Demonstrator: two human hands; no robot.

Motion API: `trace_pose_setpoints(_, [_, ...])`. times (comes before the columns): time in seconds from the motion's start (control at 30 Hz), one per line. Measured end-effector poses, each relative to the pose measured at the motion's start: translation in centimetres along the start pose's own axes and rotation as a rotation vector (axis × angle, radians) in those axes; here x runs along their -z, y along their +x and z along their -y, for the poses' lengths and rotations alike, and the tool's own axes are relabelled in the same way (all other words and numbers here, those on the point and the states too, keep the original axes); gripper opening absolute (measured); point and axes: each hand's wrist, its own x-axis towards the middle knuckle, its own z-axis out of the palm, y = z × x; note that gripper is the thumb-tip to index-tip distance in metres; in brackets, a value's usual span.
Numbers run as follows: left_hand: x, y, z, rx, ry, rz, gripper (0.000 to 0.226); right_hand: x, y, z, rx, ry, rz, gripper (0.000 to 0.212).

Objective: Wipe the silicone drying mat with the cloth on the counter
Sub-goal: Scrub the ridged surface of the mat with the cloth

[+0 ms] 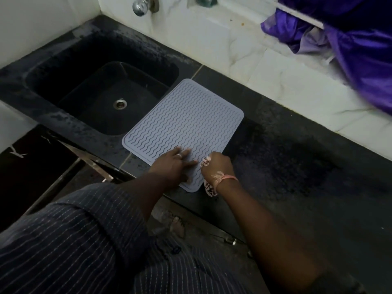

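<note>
You are at the start of the wipe, or early in a stroke: your left hand (172, 164) lies flat with straight fingers pressing the near edge of the silicone drying mat (184, 124), pinning it to the surface (297, 166), while your right hand (217, 166) is curled in a fist round the cloth (206, 162), a pale patterned rag that pokes out above your thumb and hangs below your wrist at the mat's near right corner. So one grip is spread wide and holds nothing, and the other is closed tight on the cloth. The mat lies on the dark surface just right of the sink (101, 90), its far left corner close to the basin's rim and its near corner reaching the surface's front edge. The cloth sits at the mat's near right edge, touching or just over it; most of the ribbed face lies beyond your fist, toward the far side. The next move, as I judge it, calls for pushing the cloth away from you across the wavy ridges with steady downward pressure, keeping your left palm planted so the mat does not slide toward the sink, and bunching the cloth flatter so more of it meets the grooves
</note>
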Motion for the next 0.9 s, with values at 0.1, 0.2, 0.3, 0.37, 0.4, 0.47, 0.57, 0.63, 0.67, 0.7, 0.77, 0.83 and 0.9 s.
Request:
trace_pose_setpoints(0.1, [0.0, -0.5, -0.7, 0.032, 0.019, 0.015, 0.079, -1.1, -1.4, 0.5, 0.031, -0.056, -0.031, 0.012])
trace_pose_setpoints(0.2, [0.2, -0.5, -1.0, 0.048, 0.000, 0.012, 0.077, -2.0, -2.9, 0.6, 0.052, -0.067, -0.031, 0.008])
trace_pose_setpoints(0.3, [0.1, -0.5, -1.2, 0.072, 0.015, 0.013, 0.079, -2.7, -4.1, 1.0, 0.043, -0.055, 0.003, 0.017])
trace_pose_setpoints(0.37, [-0.1, -0.6, -1.5, 0.068, 0.026, 0.009, 0.081, -2.1, -4.3, 1.0, 0.006, 0.027, 0.047, 0.018])
trace_pose_setpoints(0.4, [-0.1, -0.8, -1.5, 0.060, 0.019, -0.010, 0.079, -1.7, -4.2, 1.0, -0.013, 0.070, 0.055, 0.016])
trace_pose_setpoints(0.47, [-0.3, -1.6, -0.8, 0.038, -0.024, -0.074, 0.070, -0.8, -4.0, 0.8, -0.039, 0.115, 0.037, 0.010])
trace_pose_setpoints(0.57, [-1.3, -3.4, 0.7, 0.033, -0.054, -0.138, 0.060, -1.1, -4.3, 0.9, -0.033, 0.098, 0.002, 0.011])
trace_pose_setpoints(0.63, [-1.8, -3.9, 1.1, 0.046, -0.053, -0.094, 0.062, -2.3, -4.9, 1.4, -0.016, 0.023, -0.018, 0.015])
trace_pose_setpoints(0.67, [-1.8, -3.9, 1.0, 0.057, -0.043, -0.078, 0.063, -2.9, -5.2, 1.6, -0.001, -0.020, -0.030, 0.016])
trace_pose_setpoints(0.7, [-1.7, -3.7, 0.8, 0.068, -0.035, -0.071, 0.064, -3.3, -5.5, 1.8, 0.008, -0.045, -0.043, 0.017])
trace_pose_setpoints(0.77, [-1.5, -3.4, 0.6, 0.091, -0.047, -0.060, 0.063, -3.8, -6.0, 1.9, -0.016, -0.034, -0.058, 0.017])
trace_pose_setpoints(0.83, [-1.8, -3.3, 0.5, 0.114, -0.060, -0.053, 0.064, -4.2, -6.3, 1.9, -0.054, -0.009, -0.067, 0.017])
trace_pose_setpoints(0.9, [-2.1, -3.4, 0.6, 0.124, -0.063, -0.056, 0.065, -4.6, -6.8, 2.2, -0.075, 0.017, -0.073, 0.019])
